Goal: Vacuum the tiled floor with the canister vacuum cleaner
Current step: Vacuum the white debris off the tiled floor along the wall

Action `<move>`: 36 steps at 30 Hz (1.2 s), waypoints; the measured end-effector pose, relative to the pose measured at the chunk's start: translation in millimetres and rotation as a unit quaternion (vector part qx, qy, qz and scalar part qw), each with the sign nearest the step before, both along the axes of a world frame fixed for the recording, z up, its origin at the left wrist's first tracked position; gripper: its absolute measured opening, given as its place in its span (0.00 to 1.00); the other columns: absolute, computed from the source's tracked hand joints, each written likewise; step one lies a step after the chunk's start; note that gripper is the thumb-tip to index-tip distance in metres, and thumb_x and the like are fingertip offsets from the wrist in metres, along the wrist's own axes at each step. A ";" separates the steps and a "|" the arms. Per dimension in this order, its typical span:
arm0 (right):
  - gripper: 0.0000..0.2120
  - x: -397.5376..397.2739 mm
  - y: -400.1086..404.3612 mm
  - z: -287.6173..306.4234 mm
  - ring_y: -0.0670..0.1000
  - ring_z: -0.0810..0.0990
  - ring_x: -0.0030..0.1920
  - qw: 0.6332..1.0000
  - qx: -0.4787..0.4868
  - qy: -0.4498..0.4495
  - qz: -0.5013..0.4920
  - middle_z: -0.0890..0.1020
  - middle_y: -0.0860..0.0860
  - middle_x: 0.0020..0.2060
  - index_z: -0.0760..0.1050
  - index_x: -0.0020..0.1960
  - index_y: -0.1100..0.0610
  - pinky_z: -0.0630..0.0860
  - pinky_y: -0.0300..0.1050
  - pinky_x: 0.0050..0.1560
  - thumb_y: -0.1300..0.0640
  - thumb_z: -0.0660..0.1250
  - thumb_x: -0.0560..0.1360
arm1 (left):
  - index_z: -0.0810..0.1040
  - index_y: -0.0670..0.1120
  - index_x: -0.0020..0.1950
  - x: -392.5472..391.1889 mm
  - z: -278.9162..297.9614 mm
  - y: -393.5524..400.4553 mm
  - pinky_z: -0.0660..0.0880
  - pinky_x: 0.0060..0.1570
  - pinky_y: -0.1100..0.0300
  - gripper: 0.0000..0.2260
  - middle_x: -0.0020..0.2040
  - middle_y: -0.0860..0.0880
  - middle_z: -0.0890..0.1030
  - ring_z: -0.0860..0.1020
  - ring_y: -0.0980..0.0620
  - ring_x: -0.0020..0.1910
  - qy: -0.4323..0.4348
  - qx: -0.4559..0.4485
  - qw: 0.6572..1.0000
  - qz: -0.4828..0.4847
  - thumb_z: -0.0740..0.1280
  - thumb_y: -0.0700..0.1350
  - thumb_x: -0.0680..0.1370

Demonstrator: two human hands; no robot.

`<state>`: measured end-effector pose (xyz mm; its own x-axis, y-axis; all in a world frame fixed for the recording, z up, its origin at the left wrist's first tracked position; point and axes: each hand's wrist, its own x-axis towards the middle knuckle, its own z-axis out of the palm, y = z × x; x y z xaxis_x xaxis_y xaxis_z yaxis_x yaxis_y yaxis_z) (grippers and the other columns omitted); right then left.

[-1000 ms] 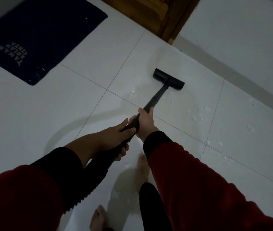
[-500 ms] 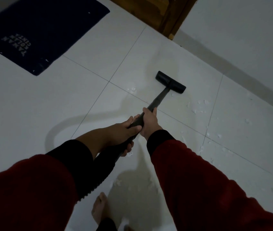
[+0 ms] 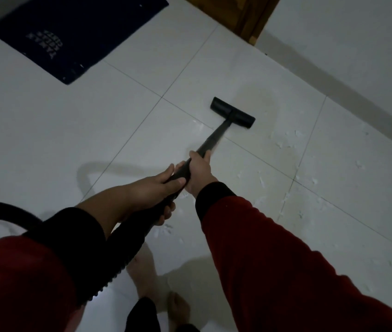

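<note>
A black vacuum wand (image 3: 215, 137) slants from my hands to a flat black floor nozzle (image 3: 232, 112) resting on the white tiled floor (image 3: 46, 140). My right hand (image 3: 199, 172) grips the wand higher up; my left hand (image 3: 159, 188) grips it just behind, near the ribbed black hose (image 3: 123, 255). The hose curves off to the left edge (image 3: 1, 210). White paper scraps (image 3: 286, 140) lie scattered to the right of the nozzle and near my hands. The canister is out of view.
A dark blue doormat (image 3: 75, 34) with white lettering lies at the upper left. A wooden door frame (image 3: 250, 17) stands at the top, and a white wall (image 3: 357, 56) runs down the right. My bare feet (image 3: 147, 279) stand below the hose.
The nozzle has slid back toward me and slightly left across the tile joint. My feet have shifted, and the hose loop now shows at the left edge.
</note>
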<state>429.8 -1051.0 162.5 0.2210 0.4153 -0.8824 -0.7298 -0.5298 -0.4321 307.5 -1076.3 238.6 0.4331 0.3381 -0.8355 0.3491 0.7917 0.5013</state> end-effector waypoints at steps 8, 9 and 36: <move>0.31 -42.0 -48.3 17.8 0.48 0.69 0.27 1.000 -0.004 0.027 0.015 0.69 0.53 0.34 0.50 0.75 0.33 0.71 0.40 0.26 0.58 0.58 0.81 | 0.51 0.66 0.75 -38.1 27.5 -53.7 0.71 0.24 0.65 0.27 0.35 0.44 0.71 0.70 0.55 0.23 0.028 0.005 0.999 0.016 0.60 0.53 0.80; 0.31 -49.3 -54.6 19.8 0.48 0.69 0.27 0.999 -0.004 0.031 0.017 0.69 0.53 0.34 0.50 0.75 0.33 0.71 0.40 0.26 0.58 0.58 0.81 | 0.52 0.66 0.75 -44.9 30.1 -60.4 0.70 0.23 0.65 0.26 0.35 0.44 0.71 0.70 0.56 0.23 0.029 0.003 0.999 0.021 0.60 0.53 0.80; 0.31 -241.9 -251.6 33.6 0.48 0.68 0.27 1.000 -0.009 0.021 0.020 0.69 0.53 0.35 0.50 0.75 0.34 0.71 0.38 0.23 0.59 0.57 0.81 | 0.54 0.68 0.73 -235.1 38.8 -257.0 0.71 0.22 0.65 0.26 0.33 0.44 0.71 0.69 0.54 0.24 0.017 -0.012 0.999 0.038 0.61 0.51 0.80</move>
<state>187.9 -1302.6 196.1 0.1673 0.4066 -0.8982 -0.7257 -0.5658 -0.3913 72.5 -1333.2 277.4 0.3777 0.3478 -0.8582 0.3050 0.8283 0.4699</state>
